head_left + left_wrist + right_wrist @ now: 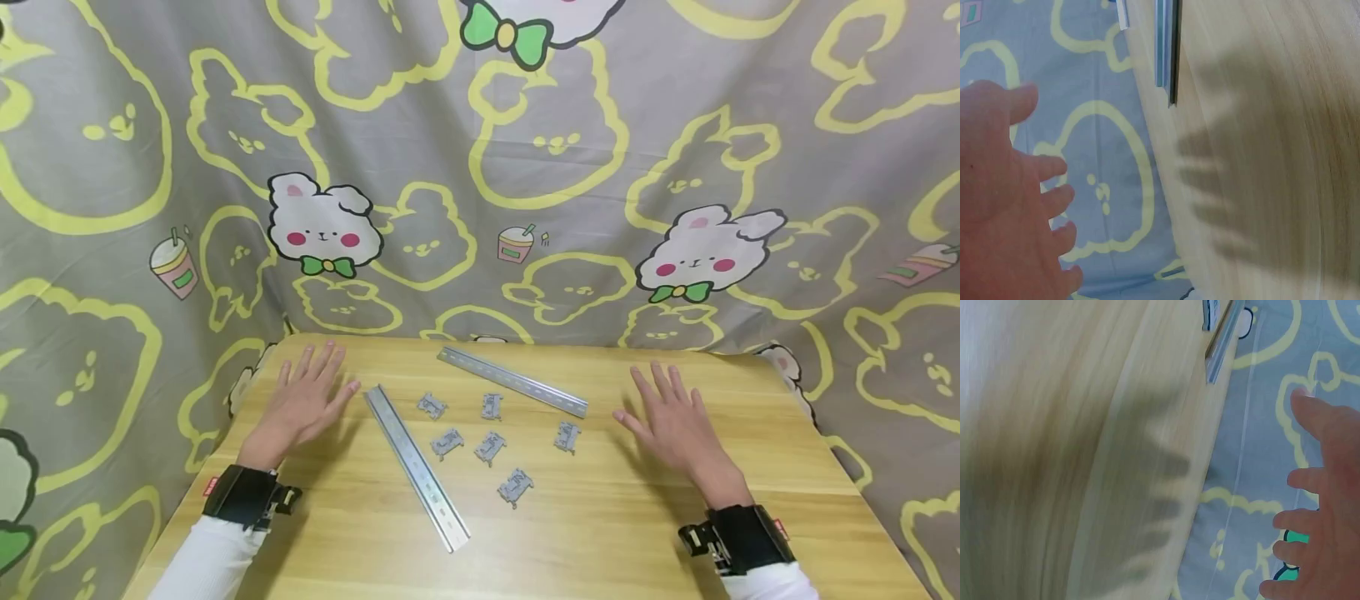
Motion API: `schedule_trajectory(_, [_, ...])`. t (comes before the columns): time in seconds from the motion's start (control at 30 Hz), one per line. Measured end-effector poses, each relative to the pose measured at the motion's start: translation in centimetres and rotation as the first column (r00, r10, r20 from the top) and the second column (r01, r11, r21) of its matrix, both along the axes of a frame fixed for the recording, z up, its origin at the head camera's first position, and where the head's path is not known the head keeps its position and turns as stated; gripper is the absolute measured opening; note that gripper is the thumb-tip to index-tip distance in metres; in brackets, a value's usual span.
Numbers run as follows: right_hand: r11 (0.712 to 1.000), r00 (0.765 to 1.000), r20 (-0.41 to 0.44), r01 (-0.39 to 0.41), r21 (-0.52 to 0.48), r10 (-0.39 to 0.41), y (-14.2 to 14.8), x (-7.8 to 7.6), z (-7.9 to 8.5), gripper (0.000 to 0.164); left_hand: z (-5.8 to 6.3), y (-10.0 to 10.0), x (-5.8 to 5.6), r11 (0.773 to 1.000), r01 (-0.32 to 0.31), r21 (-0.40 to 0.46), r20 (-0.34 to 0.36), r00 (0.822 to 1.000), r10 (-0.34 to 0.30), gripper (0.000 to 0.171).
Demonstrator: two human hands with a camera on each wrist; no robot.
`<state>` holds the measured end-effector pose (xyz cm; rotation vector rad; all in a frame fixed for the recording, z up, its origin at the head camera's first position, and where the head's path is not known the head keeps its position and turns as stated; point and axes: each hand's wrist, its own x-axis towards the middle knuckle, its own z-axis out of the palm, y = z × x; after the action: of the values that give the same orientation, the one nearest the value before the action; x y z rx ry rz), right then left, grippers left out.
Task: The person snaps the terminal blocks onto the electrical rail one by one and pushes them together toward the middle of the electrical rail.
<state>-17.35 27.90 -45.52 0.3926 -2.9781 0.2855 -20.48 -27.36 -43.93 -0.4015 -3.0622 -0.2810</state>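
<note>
My left hand (302,406) hovers over the left part of the table with fingers spread, holding nothing. Beside it lies a slotted metal rail (417,467), slanting towards the near edge. My right hand (677,429) is held over the right part, fingers spread as well, with nothing in it. A second slotted metal rail (513,382) lies at the back, nearer that hand. Between the hands lie several small grey plastic clip-like blocks, among them one at the right (567,437) and one nearest the front (515,487). Both wrist views show the hands above their shadows, touching nothing.
The wooden table (585,533) is bounded at the back and sides by a grey curtain (442,142) with yellow cartoon outlines. Each wrist wears a black strap (242,497) with a small camera.
</note>
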Motion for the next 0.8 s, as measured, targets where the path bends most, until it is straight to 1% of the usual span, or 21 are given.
schedule_trajectory(0.17, [1.0, 0.998, -0.066, -0.017, -0.004, 0.017, -1.8, 0.7, -0.3, 0.079, -0.7, 0.2, -0.6, 0.997, 0.075, 0.004, -0.008, 0.997, -0.075, 0.077])
schedule_trajectory(0.27, [0.999, 0.994, -0.1, -0.04, -0.025, 0.037, -3.3, 1.2, -0.7, 0.077, -1.2, 0.5, -0.9, 0.992, 0.121, 0.039, -0.01, 0.993, -0.121, 0.076])
schedule_trajectory(0.33, [0.997, 0.992, -0.114, -0.056, -0.056, 0.049, -4.2, 1.5, -1.0, 0.077, -1.5, 0.7, -1.0, 0.987, 0.148, 0.067, -0.022, 0.989, -0.147, 0.077])
schedule_trajectory(0.43, [0.991, 0.989, -0.139, -0.075, -0.112, 0.059, -5.7, 2.1, -1.2, 0.073, -1.7, 1.2, -1.1, 0.977, 0.189, 0.102, -0.06, 0.981, -0.184, 0.076])
schedule_trajectory(0.53, [0.982, 0.984, -0.163, -0.093, -0.167, 0.066, -7.2, 2.6, -1.2, 0.069, -2.0, 1.6, -1.2, 0.969, 0.226, 0.102, -0.103, 0.971, -0.216, 0.075])
schedule_trajectory(0.6, [0.977, 0.983, -0.169, -0.103, -0.185, 0.071, -8.3, 3.0, -1.2, 0.067, -2.2, 1.7, -1.3, 0.964, 0.245, 0.104, -0.124, 0.965, -0.232, 0.074])
schedule_trajectory(0.67, [0.972, 0.984, -0.156, -0.113, -0.208, 0.081, -9.6, 3.5, -1.1, 0.068, -2.5, 1.8, -1.5, 0.958, 0.263, 0.115, -0.134, 0.959, -0.248, 0.072])
schedule_trajectory(0.8, [0.966, 0.989, -0.117, -0.116, -0.231, 0.09, -12.3, 4.2, -1.1, 0.069, -3.1, 2.2, -1.8, 0.94, 0.304, 0.153, -0.128, 0.95, -0.286, 0.071])
